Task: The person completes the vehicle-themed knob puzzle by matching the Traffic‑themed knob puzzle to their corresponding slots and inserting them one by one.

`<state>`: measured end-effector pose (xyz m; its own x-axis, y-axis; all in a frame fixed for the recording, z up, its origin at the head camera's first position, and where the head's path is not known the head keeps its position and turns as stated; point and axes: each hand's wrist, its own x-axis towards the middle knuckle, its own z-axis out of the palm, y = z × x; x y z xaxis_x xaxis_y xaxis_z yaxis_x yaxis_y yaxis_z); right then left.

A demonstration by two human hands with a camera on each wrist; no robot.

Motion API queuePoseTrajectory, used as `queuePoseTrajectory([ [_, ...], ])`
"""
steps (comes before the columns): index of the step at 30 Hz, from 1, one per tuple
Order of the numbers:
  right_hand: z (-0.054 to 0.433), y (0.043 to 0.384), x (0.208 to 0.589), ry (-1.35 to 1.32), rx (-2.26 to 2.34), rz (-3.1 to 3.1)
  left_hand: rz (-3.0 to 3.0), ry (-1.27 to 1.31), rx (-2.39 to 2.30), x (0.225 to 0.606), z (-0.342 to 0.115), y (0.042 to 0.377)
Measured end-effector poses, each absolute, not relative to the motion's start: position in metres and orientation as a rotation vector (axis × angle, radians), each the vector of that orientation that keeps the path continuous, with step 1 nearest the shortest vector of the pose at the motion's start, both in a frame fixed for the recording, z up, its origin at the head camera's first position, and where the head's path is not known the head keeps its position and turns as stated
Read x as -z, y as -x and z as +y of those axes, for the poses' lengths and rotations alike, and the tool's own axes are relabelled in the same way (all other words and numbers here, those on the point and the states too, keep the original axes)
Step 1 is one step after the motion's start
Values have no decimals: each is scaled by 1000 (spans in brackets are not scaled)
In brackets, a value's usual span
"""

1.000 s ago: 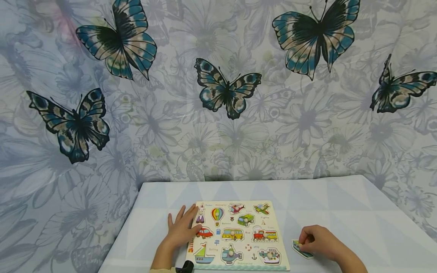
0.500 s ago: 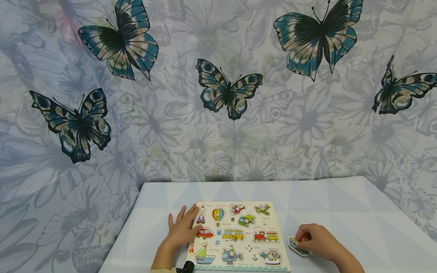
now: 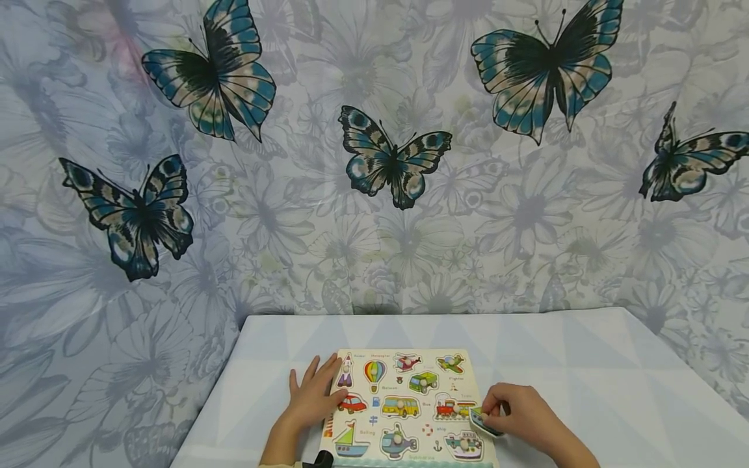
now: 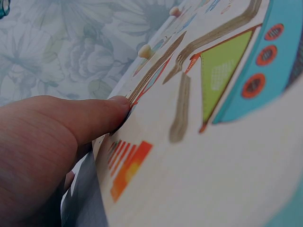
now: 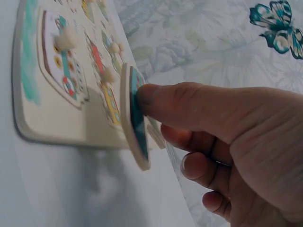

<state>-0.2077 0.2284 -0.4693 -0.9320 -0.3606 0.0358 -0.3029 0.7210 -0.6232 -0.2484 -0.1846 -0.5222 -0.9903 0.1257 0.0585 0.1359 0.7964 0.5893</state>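
Note:
A wooden knob puzzle board (image 3: 426, 364) with vehicle pictures lies on the table. My left hand (image 3: 313, 400) rests at its left edge with the fingers spread; the thumb (image 4: 109, 113) presses on the board beside the red car (image 3: 353, 403). My right hand (image 3: 517, 413) pinches a blue-and-green puzzle piece (image 5: 137, 118) between thumb and fingers. That piece is tilted above the board's right edge, near the train (image 3: 447, 409) and the ship (image 3: 464, 446). Its knob is hidden by the fingers. At the lower left, the sailboat space (image 3: 351, 447) shows no knob.
The table (image 3: 585, 364) has a pale triangle-patterned cover and stands against a flowered wall (image 3: 316, 260) with several butterflies. A black object (image 3: 323, 457) shows by the left wrist. Knobbed pieces such as the submarine (image 3: 399, 443) sit in the board.
My right hand has carried the puzzle piece left, from the table beside the board to above its right edge. The left hand stays in place; the head view shifts slightly.

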Motion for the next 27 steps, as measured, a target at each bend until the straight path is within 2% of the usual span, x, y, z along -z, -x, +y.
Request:
queuePoseTrajectory([
  [10,202,205,471,843,1122,2840,-2963,216,974,521,-185,247],
  [27,151,200,475,912,996,2888,-2943,240,969,524,-188,249],
])
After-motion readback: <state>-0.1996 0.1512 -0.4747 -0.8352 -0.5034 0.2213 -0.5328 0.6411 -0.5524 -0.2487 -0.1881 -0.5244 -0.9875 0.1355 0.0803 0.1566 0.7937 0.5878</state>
